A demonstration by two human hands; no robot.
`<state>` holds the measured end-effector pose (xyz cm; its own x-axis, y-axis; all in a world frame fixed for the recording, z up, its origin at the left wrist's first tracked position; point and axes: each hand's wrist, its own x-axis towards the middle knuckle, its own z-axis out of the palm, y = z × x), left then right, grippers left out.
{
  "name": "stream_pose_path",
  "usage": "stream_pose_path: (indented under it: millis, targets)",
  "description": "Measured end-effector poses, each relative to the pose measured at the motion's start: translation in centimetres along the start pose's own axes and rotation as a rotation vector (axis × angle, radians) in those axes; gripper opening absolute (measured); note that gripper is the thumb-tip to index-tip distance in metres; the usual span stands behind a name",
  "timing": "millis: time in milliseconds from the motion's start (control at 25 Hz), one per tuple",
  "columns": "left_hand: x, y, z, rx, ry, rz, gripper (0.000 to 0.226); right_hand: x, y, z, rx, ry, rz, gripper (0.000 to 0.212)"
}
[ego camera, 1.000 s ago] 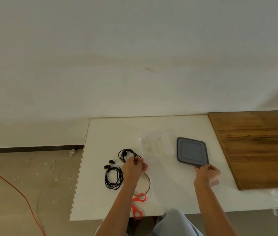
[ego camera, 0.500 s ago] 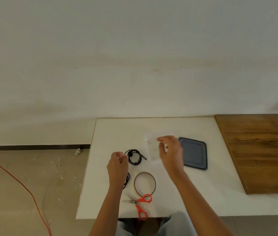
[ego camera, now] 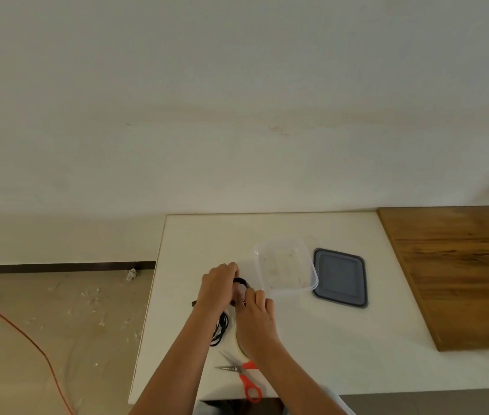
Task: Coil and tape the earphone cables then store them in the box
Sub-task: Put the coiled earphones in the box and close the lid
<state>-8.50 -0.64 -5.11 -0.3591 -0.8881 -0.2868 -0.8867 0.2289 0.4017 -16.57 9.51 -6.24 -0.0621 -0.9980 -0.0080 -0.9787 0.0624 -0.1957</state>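
My left hand and my right hand meet over a black coiled earphone cable on the white table; both hands have fingers on it. A second black earphone cable lies under my left forearm, partly hidden. The clear plastic box stands open just right of my hands. Its grey lid lies flat beside it. The tape roll is mostly hidden under my right wrist.
Orange-handled scissors lie open near the table's front edge. A brown wooden surface adjoins the table on the right. An orange cord runs across the floor at left.
My right hand came back from the box to the cable coil left of it. My left hand moved up and right onto the same coil. The view shifted slightly.
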Motion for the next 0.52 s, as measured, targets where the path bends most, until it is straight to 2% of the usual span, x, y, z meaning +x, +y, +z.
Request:
stream_pose_path:
  millis: [80,160,240,360,440,520]
  targets:
    - [0.0,-0.3,-0.1,-0.052,0.015,-0.012,0.017,0.1,0.4,-0.6,0.038,0.03,0.017,0.046]
    - [-0.2,-0.2,-1.0,-0.264,0.046,-0.066,0.013,0.6,1.3,-0.9,0.177,0.108,-0.012,0.034]
    - [-0.7,0.2,-2.7,-0.48,0.094,-0.106,0.011,1.4,1.9,-2.3,0.516,0.16,0.067,0.019]
    - [-1.8,1.7,-5.2,-0.777,0.055,-0.147,0.009,2.7,3.1,-6.3,1.005,0.238,0.36,0.016]
    - [-2.0,3.0,-6.1,-0.956,-0.038,-0.14,0.01,3.7,4.5,-8.7,1.378,0.121,0.542,0.021]
    - [-1.8,4.0,-6.4,-1.057,-0.111,-0.119,0.013,4.2,6.4,-10.1,1.698,-0.055,0.599,0.024]
